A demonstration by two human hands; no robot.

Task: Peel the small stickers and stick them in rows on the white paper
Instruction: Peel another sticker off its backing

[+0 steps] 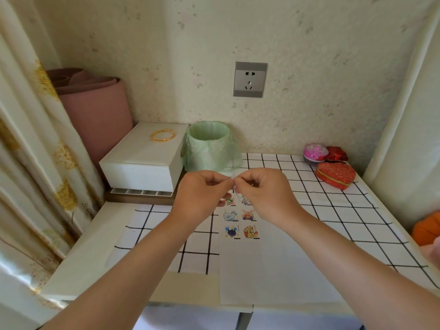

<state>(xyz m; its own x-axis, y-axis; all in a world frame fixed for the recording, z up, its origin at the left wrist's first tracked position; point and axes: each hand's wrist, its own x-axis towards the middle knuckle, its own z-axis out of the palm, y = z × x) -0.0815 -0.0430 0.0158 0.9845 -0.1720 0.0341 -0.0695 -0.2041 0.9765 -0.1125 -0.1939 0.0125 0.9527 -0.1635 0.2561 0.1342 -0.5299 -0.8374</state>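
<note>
A white paper (269,265) lies on the checked tablecloth in front of me. Several small cartoon stickers (241,223) sit on it in two columns near its far end; the top pair is partly hidden by my hands. My left hand (202,194) and my right hand (264,191) are raised above the paper, fingertips meeting. Between them they pinch a small pale sticker piece (234,182), which is mostly hidden by the fingers.
A green-lined bin (209,146) stands just behind my hands. A white box (145,156) with a gold ring on top is at the left. Red heart boxes (335,175) and a pink round case (315,152) sit at the back right. An orange object (426,228) lies at the right edge.
</note>
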